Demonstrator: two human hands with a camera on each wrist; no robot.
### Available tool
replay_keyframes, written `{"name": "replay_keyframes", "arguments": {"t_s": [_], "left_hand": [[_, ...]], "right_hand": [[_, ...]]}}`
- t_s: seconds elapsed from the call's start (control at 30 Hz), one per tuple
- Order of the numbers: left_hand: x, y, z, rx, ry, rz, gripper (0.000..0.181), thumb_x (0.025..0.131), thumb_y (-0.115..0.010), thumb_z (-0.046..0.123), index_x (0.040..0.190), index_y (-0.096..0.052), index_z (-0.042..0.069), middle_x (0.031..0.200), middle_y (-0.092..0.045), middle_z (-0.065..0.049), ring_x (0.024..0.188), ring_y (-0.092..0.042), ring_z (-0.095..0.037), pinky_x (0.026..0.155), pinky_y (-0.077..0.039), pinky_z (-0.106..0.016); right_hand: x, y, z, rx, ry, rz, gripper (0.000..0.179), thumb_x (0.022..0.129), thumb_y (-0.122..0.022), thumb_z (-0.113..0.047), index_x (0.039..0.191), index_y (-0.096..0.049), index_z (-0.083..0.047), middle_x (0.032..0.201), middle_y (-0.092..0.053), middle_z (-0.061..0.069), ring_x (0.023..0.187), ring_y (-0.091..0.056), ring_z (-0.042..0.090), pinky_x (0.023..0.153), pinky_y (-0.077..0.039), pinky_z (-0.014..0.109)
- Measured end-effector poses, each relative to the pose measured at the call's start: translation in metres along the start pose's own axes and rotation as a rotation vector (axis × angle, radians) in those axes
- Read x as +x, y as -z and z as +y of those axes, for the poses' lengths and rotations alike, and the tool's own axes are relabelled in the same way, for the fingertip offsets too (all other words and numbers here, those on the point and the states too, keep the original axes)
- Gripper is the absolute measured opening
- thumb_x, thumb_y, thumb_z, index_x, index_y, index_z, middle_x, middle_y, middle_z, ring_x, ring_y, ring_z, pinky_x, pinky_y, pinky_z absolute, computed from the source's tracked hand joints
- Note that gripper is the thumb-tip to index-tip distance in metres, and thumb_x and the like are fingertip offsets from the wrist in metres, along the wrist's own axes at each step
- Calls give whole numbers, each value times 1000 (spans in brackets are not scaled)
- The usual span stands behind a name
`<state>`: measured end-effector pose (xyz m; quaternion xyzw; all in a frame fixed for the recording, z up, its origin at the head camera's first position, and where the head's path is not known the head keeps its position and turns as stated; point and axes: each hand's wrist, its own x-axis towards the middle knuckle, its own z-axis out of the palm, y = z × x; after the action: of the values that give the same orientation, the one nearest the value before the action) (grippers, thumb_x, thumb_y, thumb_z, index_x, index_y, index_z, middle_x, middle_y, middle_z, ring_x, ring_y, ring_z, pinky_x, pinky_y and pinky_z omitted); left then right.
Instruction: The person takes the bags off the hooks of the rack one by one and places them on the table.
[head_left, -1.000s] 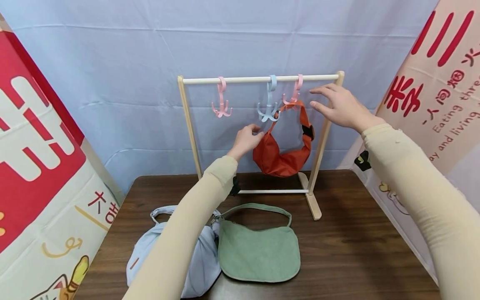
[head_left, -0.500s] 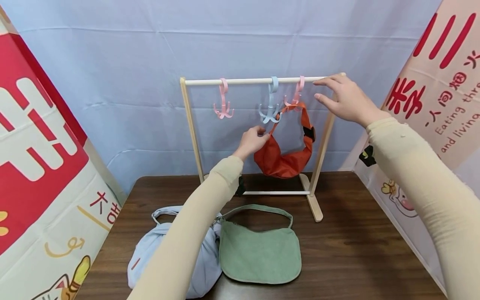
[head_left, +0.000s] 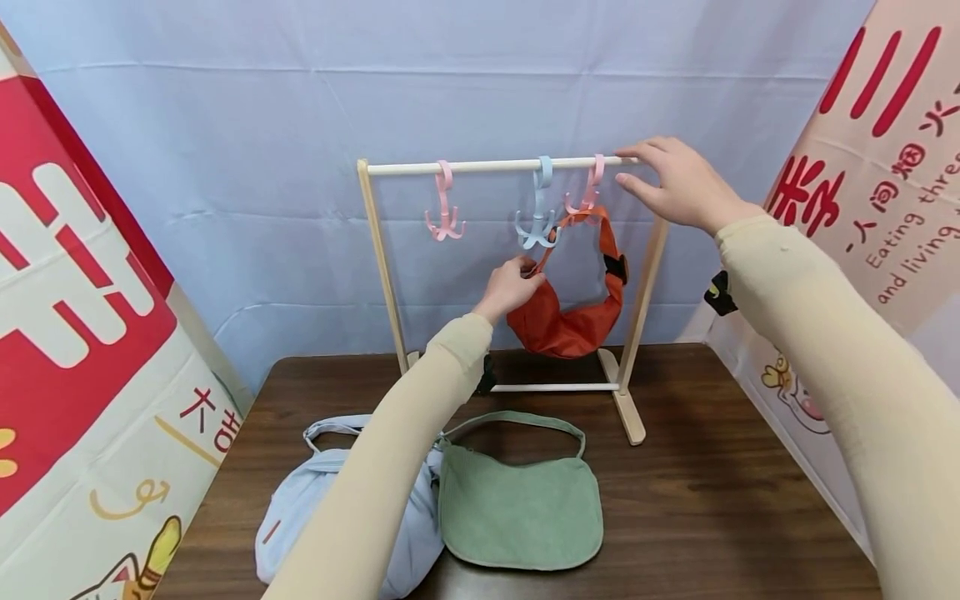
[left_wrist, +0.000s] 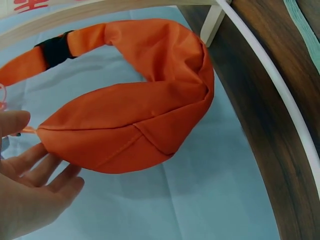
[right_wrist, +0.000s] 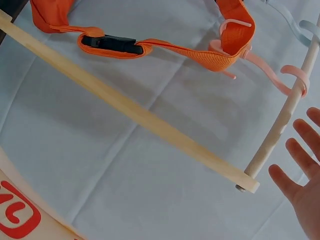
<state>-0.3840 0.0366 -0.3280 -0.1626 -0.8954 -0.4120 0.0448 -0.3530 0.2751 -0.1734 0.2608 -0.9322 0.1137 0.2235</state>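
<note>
An orange waist bag [head_left: 562, 329] with a black buckle [left_wrist: 56, 51] hangs by its strap from the right pink hook [head_left: 595, 179]. At the bag's left end is my left hand [head_left: 513, 287]; in the left wrist view its loosely bent fingers lie against the bag's lower edge, and the thumb stays apart above the thin strap. My right hand [head_left: 678, 183] is beside the right end of the white rail [head_left: 487, 166], fingers extended and spread. In the right wrist view nothing lies in that hand.
A blue hook [head_left: 542, 196] and another pink hook [head_left: 445, 200] hang along the rail of the wooden rack [head_left: 382, 258]. On the brown table [head_left: 697, 483], a green shoulder bag [head_left: 521, 508] lies beside a light blue bag [head_left: 300, 517], partly covered by my left sleeve.
My left hand has moved slightly right, further over the bag's left end. My right hand has come up to the rail's right end. The orange bag stays hanging.
</note>
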Motion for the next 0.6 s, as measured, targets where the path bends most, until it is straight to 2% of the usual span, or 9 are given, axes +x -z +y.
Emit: {"name": "replay_keyframes", "arguments": {"t_s": [0.17, 0.4, 0.6], "left_hand": [[1, -4, -2, -15, 2, -46, 38, 94, -57, 30, 128, -55, 14, 123, -61, -5, 112, -57, -21, 95, -47, -34], [4, -8, -5, -38, 1, -85, 45, 94, -57, 32, 136, -48, 17, 127, -58, -5, 114, -55, -21, 96, -45, -35], [4, -9, -7, -61, -7, -94, 46, 94, -57, 31, 137, -47, 16, 129, -57, -5, 113, -56, -20, 95, -46, -34]], "right_hand": [[5, -2, 0, 33, -18, -31, 47, 99, -47, -34, 138, -49, -8, 134, -49, 23, 126, -40, 44, 104, -28, 60], [9, -3, 1, 76, -53, -90, 51, 99, -44, -38, 144, -42, -13, 142, -44, 22, 132, -33, 44, 110, -12, 65], [11, -5, 1, 63, -32, -87, 49, 99, -46, -36, 144, -42, -16, 141, -46, 20, 132, -33, 45, 106, -16, 66]]}}
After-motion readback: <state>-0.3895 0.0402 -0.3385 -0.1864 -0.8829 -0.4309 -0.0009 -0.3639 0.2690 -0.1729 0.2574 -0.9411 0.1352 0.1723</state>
